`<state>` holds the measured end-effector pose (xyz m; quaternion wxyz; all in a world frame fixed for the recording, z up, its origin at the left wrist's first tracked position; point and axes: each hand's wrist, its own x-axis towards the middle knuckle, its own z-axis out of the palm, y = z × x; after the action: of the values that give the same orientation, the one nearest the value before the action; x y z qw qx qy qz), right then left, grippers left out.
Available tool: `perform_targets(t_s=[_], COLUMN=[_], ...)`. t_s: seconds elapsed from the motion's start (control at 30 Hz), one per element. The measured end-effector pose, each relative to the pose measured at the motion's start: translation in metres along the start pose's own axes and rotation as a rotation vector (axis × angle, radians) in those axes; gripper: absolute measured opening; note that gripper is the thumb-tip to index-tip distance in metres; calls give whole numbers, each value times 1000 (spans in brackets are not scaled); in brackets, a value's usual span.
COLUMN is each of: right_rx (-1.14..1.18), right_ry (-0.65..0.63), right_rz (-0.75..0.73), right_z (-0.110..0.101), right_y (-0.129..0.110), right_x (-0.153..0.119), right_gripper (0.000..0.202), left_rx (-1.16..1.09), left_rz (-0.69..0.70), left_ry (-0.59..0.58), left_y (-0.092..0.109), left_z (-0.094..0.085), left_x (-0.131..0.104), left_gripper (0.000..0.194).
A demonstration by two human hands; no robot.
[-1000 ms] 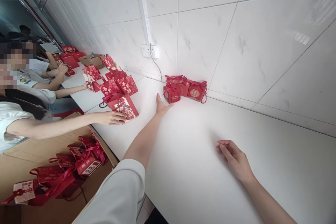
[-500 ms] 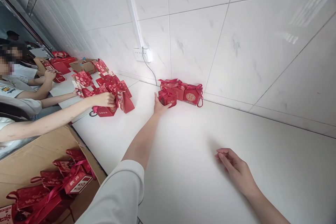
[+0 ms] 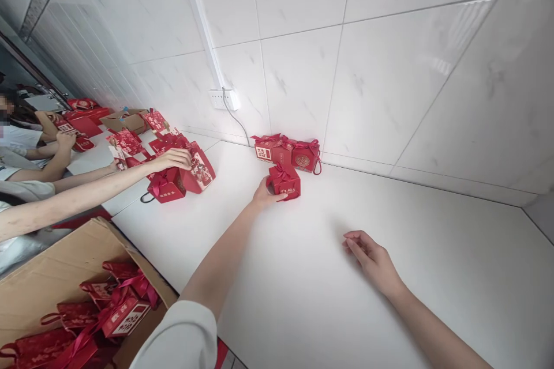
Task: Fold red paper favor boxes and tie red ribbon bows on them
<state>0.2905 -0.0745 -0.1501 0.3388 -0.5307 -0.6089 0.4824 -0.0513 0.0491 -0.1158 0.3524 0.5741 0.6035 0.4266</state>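
My left hand [image 3: 263, 195] grips a small red gift box [image 3: 286, 183] with a ribbon bow on top and gold lettering on its front. Behind it, against the wall, stand red gift boxes [image 3: 306, 157] tied with ribbon, one with a round gold emblem. My right hand [image 3: 367, 256] hovers over or rests on the white table [image 3: 329, 311], to the right of the held box. Its fingers are curled together, and whatever may be between them is hidden.
At the lower left, a cardboard carton [image 3: 93, 239] holds several red ribboned boxes. Another person's hand [image 3: 173, 159] touches red boxes [image 3: 199, 170] on the table's left. More people sit beyond. A wall socket [image 3: 224, 99] has a grey cable hanging down to the table.
My left hand has drawn the small gift box away from the others by the wall, toward me. My right hand keeps its curled pose. The view has turned slightly right.
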Motion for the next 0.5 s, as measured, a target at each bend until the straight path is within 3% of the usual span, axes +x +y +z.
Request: perform_targets(t_s=[0.17, 0.23, 0.3, 0.43, 0.5], right_rx=[58, 73, 102, 252, 321], right_ry=[21, 46, 28, -155, -187], right_rz=[-75, -157, -272, -360, -337], right_z=[1, 1, 4, 8, 8], right_y=[-4, -8, -11, -13, -12], right_x=[1, 0, -1, -1, -1], right_gripper=[36, 41, 57, 86, 98], left_rx=[-112, -174, -222, -253, -239], left_rz=[-76, -133, -118, -4, 25], left_ry=[-560, -704, -647, -320, -322], left_y=[35, 41, 40, 28, 24], left_z=[10, 22, 38, 68, 72], left_x=[-46, -63, -77, -89, -89], left_gripper=[79, 72, 65, 60, 54])
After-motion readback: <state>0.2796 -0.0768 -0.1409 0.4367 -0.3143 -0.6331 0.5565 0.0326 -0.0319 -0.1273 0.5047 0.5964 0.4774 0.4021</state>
